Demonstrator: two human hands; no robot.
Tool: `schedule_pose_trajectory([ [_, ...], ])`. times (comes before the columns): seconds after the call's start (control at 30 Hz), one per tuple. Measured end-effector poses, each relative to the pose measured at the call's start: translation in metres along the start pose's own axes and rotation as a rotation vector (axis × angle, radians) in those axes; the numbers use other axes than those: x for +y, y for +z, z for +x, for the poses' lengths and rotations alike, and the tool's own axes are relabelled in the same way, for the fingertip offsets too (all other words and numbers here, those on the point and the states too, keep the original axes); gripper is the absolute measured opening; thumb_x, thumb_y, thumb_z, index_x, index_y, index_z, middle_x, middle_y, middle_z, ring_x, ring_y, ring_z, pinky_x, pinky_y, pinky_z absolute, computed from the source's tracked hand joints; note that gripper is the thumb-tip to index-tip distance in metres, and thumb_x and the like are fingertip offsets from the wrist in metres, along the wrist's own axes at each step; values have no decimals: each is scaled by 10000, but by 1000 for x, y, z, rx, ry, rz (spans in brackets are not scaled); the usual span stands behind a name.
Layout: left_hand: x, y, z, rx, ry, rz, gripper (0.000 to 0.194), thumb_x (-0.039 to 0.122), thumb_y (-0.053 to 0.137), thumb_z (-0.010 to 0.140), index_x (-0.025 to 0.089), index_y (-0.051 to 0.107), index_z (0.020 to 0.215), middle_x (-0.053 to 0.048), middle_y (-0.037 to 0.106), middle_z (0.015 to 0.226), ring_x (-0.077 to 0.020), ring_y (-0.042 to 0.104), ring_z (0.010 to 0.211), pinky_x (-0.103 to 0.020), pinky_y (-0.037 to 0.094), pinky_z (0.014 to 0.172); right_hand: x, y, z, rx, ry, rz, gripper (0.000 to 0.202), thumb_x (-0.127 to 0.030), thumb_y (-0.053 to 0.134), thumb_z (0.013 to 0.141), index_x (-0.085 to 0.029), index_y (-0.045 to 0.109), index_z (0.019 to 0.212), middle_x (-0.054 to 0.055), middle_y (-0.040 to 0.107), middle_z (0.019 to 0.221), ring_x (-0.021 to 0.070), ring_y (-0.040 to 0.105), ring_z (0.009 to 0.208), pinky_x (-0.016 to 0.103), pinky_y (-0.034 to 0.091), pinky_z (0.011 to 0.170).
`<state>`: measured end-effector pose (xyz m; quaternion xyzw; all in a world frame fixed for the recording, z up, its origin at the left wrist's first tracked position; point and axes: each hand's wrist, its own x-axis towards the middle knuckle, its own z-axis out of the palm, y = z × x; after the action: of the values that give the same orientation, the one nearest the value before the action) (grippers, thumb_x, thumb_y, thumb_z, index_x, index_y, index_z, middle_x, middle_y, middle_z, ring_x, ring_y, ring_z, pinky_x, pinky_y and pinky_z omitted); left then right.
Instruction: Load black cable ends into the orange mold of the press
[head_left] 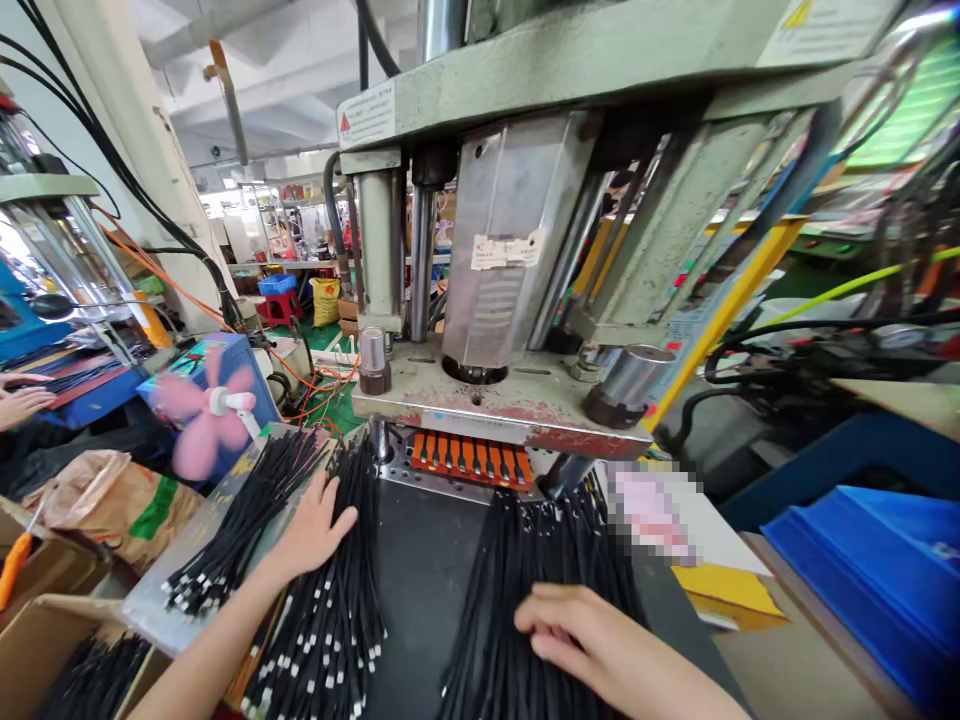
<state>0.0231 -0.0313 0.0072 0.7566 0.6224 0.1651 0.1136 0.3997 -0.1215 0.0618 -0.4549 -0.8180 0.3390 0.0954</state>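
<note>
Many black cables with silvery connector ends (pixel 330 600) lie in a bundle on the left of the dark work surface. My left hand (pixel 319 525) rests against the top of this bundle, fingers stretched and thumb apart, gripping nothing. A second bundle of black cables (pixel 499 600) spreads down the right side. Over it is my right hand (pixel 566 630), its fingers curled together; whatever is between them is hidden. Beyond both hands, under the press (pixel 495 400), an orange fixture (pixel 435 462) holds several black cable ends in a row.
Another cable bundle (pixel 247 530) lies further left, by a pink fan (pixel 210 410). A cardboard box (pixel 45 640) with cables stands at lower left. Blue bins (pixel 862 580) are at right. At the far left edge shows another person's hand (pixel 22 395).
</note>
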Motion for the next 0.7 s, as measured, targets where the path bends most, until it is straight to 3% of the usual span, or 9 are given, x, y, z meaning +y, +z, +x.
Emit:
schedule_pose_trajectory([
  [0.13, 26, 24, -20, -91, -76, 3, 877, 646, 371, 840, 34, 223, 1451, -234, 87, 1539, -317, 44, 1432, -478, 157, 1148, -17, -22, 51, 80, -121, 4, 212, -267, 460, 906, -206, 662, 927, 32, 624, 824, 155, 582, 738, 271, 427, 710],
  [0.27, 53, 19, -9, -176, -94, -62, 931, 647, 390, 830, -29, 204, 1443, -285, 54, 1522, -352, 21, 1424, -503, 163, 1137, -18, -33, 75, 161, -165, 24, 206, -275, 477, 898, -206, 670, 920, 24, 648, 832, 143, 583, 718, 258, 421, 678],
  [0.33, 58, 11, 11, -95, -38, -139, 831, 594, 458, 823, 30, 311, 1416, -254, 160, 1521, -357, 79, 1424, -513, 147, 1139, -7, -36, 78, 260, -119, 50, 218, -306, 472, 895, -205, 664, 880, 24, 662, 821, 150, 590, 708, 263, 423, 657],
  [0.4, 60, 4, 40, -20, 20, -305, 621, 478, 502, 835, 98, 457, 1324, -198, 340, 1470, -329, 234, 1398, -478, 175, 1142, 10, -39, 81, 455, -23, 78, 241, -345, 462, 890, -200, 653, 874, 28, 667, 792, 161, 592, 685, 273, 430, 639],
  [0.5, 66, 7, 90, -40, 22, -537, 374, 344, 479, 865, 152, 577, 1171, -135, 575, 1267, -267, 491, 1229, -407, 305, 1094, 39, -45, 91, 754, 143, 60, 273, -339, 436, 884, -176, 633, 978, 46, 674, 812, 176, 599, 683, 292, 458, 665],
  [0.6, 82, 26, 134, -69, -19, -650, 336, 327, 413, 914, 172, 579, 1161, -104, 651, 1137, -247, 563, 1132, -405, 394, 1017, 62, -54, 111, 807, 296, -83, 305, -270, 421, 879, -137, 627, 1061, 95, 686, 916, 217, 631, 840, 325, 468, 800],
  [0.7, 104, 49, 166, -66, -31, -789, 373, 338, 338, 959, 154, 542, 1211, -123, 618, 1190, -243, 532, 1166, -432, 403, 1002, 80, -65, 140, 811, 405, -167, 323, -241, 409, 892, -104, 653, 1054, 155, 681, 994, 271, 618, 981, 368, 436, 901],
])
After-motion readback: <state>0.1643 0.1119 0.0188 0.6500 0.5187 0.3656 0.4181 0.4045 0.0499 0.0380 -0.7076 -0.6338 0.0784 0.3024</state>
